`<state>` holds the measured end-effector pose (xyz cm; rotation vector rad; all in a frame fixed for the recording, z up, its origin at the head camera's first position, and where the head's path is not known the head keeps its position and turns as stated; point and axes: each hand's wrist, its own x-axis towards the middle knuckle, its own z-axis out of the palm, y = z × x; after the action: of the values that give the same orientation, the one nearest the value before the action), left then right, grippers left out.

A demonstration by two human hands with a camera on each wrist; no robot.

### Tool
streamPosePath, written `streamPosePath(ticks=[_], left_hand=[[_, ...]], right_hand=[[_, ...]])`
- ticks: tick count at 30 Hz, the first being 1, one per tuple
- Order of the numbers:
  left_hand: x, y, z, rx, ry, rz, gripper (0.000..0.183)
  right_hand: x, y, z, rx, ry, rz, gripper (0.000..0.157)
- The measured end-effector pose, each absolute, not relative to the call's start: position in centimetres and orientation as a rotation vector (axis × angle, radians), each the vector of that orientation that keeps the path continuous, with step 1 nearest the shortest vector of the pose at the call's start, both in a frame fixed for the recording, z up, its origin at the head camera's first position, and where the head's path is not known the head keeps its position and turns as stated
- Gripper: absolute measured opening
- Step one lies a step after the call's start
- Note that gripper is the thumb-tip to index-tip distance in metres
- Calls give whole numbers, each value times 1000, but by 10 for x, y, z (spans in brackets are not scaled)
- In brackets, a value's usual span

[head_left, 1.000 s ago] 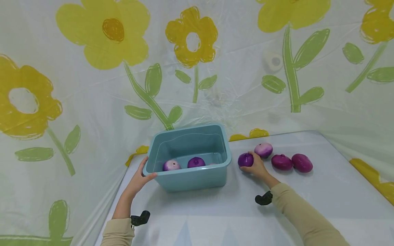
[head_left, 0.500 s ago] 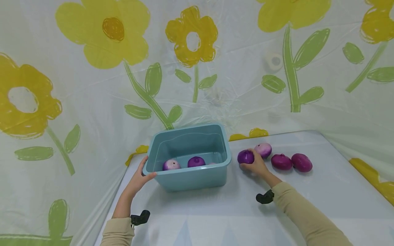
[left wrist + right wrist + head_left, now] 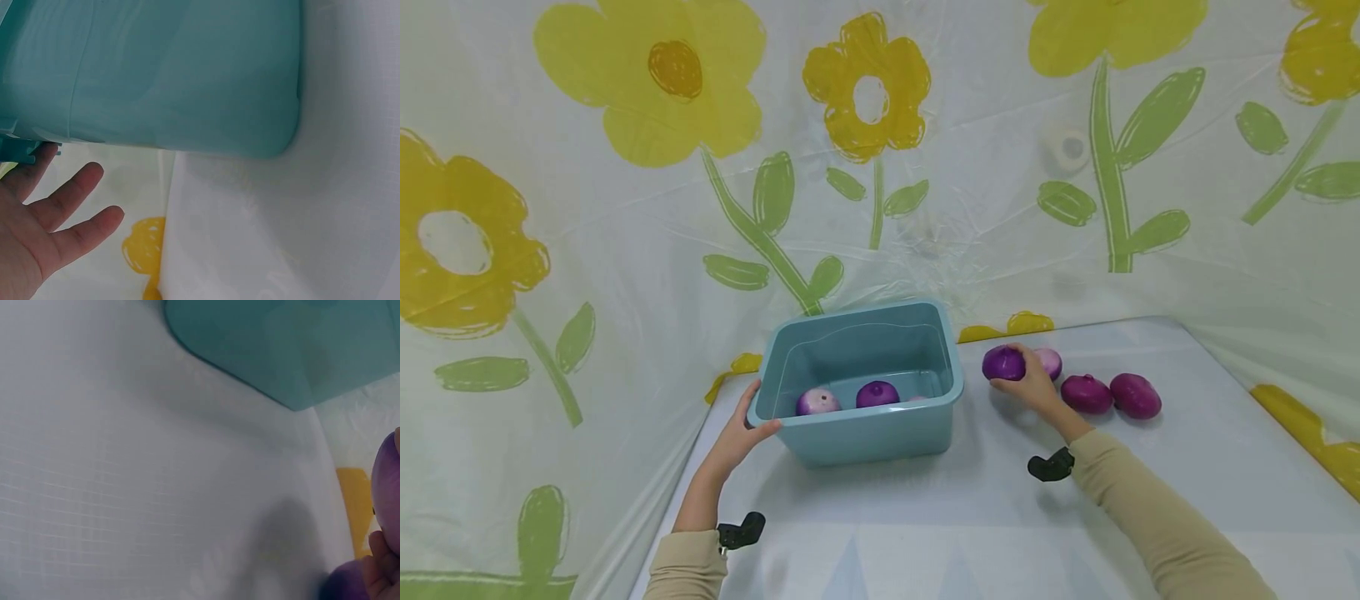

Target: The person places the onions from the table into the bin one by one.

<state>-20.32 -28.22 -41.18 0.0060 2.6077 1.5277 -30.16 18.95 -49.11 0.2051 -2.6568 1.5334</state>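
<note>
My right hand (image 3: pixel 1032 381) grips a purple onion (image 3: pixel 1003 363) and holds it just above the table, to the right of a teal plastic bin (image 3: pixel 865 437). In the right wrist view, fingertips (image 3: pixel 379 565) touch the underside of that onion. Behind the hand a white-and-purple onion (image 3: pixel 1049 362) is partly covered. Two magenta onions, a nearer one (image 3: pixel 1086 395) and a farther-right one (image 3: pixel 1136 397), lie side by side. My left hand (image 3: pixel 737 440) holds the bin's near left corner by its rim, with other fingers (image 3: pixel 87 234) spread free below.
Inside the bin lie a white-and-purple onion (image 3: pixel 817 402), a purple onion (image 3: pixel 877 394) and a barely visible pale one at the right. The white table (image 3: pixel 880 533) ends behind the bin at a hanging flower-print sheet (image 3: pixel 970 192).
My right hand has raised the purple onion off the table and moved it slightly away from me, now covering more of the white-and-purple onion. The left hand and bin stay put.
</note>
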Motion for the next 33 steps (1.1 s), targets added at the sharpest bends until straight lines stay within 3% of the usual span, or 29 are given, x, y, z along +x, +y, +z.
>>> streamPosePath(ticks=[33], left_hand=[[-214, -288, -418, 50, 2596, 1556, 88]], right_hand=[[-330, 180, -387, 291, -2663, 1520, 79]])
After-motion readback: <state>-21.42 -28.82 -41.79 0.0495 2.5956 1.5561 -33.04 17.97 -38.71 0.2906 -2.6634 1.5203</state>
